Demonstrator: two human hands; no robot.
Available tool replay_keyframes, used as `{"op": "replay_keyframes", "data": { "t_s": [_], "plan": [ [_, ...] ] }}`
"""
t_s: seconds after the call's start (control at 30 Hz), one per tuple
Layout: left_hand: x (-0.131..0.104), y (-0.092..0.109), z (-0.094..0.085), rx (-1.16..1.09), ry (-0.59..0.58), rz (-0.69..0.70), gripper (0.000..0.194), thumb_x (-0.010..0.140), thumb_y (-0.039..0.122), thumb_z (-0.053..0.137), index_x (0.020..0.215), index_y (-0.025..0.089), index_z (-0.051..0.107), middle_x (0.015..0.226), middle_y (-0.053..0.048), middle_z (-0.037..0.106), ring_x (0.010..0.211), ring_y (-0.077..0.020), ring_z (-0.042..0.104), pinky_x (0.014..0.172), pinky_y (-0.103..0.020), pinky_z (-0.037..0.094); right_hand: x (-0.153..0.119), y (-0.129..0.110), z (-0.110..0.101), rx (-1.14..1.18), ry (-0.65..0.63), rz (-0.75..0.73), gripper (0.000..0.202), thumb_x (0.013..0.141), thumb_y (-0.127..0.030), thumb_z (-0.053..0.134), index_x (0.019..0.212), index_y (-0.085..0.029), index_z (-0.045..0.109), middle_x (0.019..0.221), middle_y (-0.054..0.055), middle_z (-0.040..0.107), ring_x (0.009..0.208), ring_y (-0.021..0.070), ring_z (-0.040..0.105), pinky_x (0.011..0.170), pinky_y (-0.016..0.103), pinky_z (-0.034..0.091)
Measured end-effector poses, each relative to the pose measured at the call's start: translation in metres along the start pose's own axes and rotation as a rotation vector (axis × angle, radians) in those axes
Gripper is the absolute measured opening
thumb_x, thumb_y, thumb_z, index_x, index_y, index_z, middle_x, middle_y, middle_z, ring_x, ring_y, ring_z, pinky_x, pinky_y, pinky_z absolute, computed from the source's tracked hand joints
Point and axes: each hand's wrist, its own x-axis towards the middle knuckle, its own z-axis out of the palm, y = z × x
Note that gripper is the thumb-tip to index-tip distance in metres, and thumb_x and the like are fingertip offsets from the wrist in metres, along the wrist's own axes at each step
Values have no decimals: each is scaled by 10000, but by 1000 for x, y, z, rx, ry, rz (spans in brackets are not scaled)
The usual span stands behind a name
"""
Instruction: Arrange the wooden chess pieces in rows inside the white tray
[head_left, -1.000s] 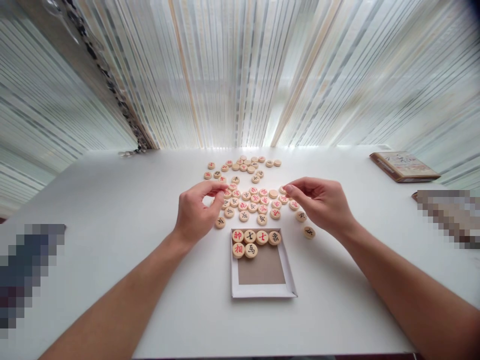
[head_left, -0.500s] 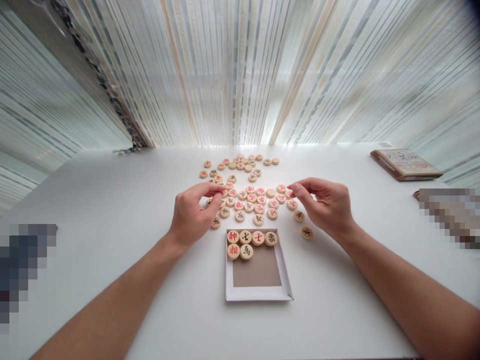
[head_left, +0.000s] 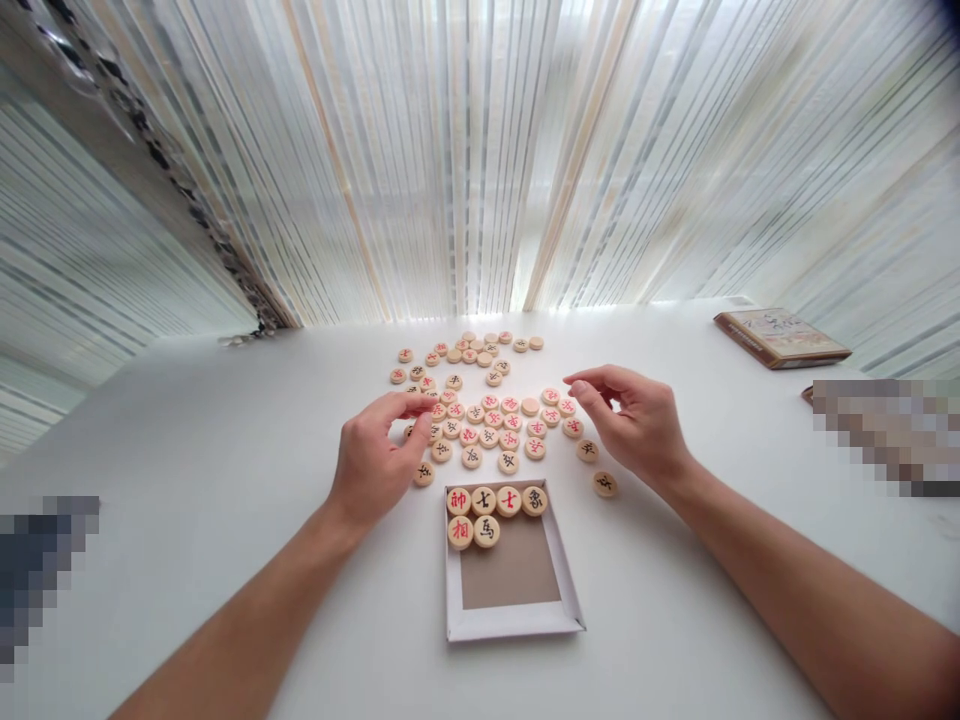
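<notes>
Your left hand point(head_left: 375, 455) rests at the near-left edge of the spread of wooden xiangqi pieces point(head_left: 487, 425), thumb and forefinger drawn together over a disc at the cluster's rim; whether that pinch has actually closed on a piece cannot be told, since the fingertips cover it. Your right hand point(head_left: 637, 420) hovers at the cluster's right side, fingers curled and loose, forefinger and thumb extended toward the rightmost discs but gripping nothing. The pieces lie flat and face up across the white table point(head_left: 225, 480), red and black characters showing, so each can be read at a glance. Directly below them, nearest to you, sits a shallow white cardboard box tray point(head_left: 574, 590) with a brown floor; six pieces point(head_left: 484, 510) already lie in it, four tight along the far wall and two beneath them at the left, packed edge to edge from one corner so the rows stay square. Two stray discs point(head_left: 604, 484) lie apart from the main group, near your right wrist. A smaller scatter of pieces point(head_left: 469, 352) sits farther off, toward the striped curtain point(head_left: 480, 150) that hangs along the table's far edge. The box lid point(head_left: 780, 337), printed with a picture, lies well away at the far right, out of the way of both hands.
</notes>
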Motion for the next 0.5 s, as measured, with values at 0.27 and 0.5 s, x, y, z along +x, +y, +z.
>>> {"op": "replay_keyframes", "data": {
  "t_s": [0.27, 0.5],
  "plan": [
    [9, -8, -7, 41, 34, -43, 207, 942, 274, 675, 1067, 200, 822, 1044, -65, 844, 950, -224, 785, 589, -234, 591, 1, 3, 1, -23, -35, 8, 200, 963, -316, 655, 866, -215, 798, 825, 48, 795, 664, 189, 627, 610, 329, 494],
    [17, -17, -12, 94, 79, -39, 211, 929, 257, 671, 1056, 196, 828, 1057, -65, 851, 959, -230, 796, 714, -278, 624, 0, 2, 1, -25, -46, 3, 186, 968, -311, 661, 873, -223, 794, 831, 46, 794, 677, 192, 624, 621, 333, 496]
  ]
}}
